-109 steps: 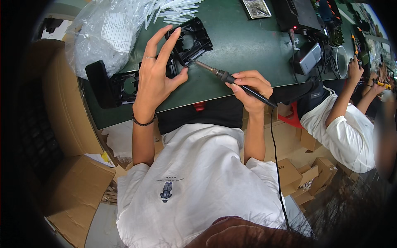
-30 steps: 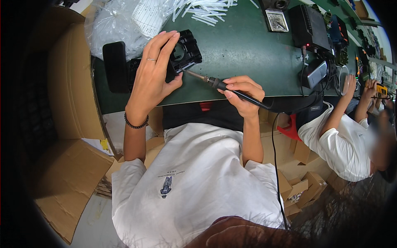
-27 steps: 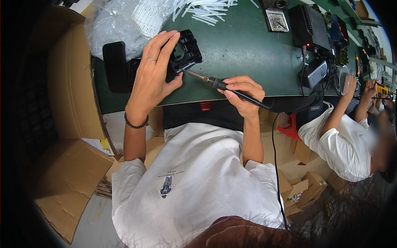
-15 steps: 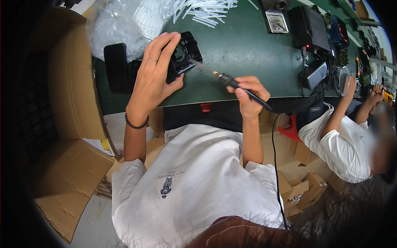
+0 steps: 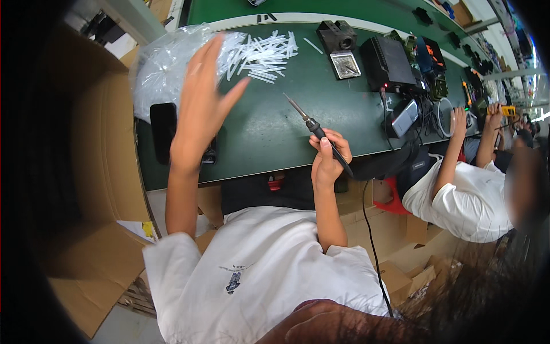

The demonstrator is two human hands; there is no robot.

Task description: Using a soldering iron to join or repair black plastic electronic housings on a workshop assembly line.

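My right hand is wrapped round the black handle of a soldering iron, its metal tip pointing up and left above the green bench. My left hand, blurred by motion, is raised with thumb and fingers apart and holds nothing. Its fingers reach over the edge of a clear plastic bag, beside a loose pile of thin white plastic sticks. Under the left wrist a black plastic part lies on the bench, mostly hidden by the arm. A black phone-like slab rests just left of that wrist.
Right of the sticks stand an iron holder, a small metal tray and a black box with a red light. A silver device sits among cables. Cardboard rises at the left. A co-worker in white works at the right.
My left hand has let go of the black plastic part and moved up and away toward the bag and sticks. The soldering iron has come away from the part, its tip now pointing more upward.
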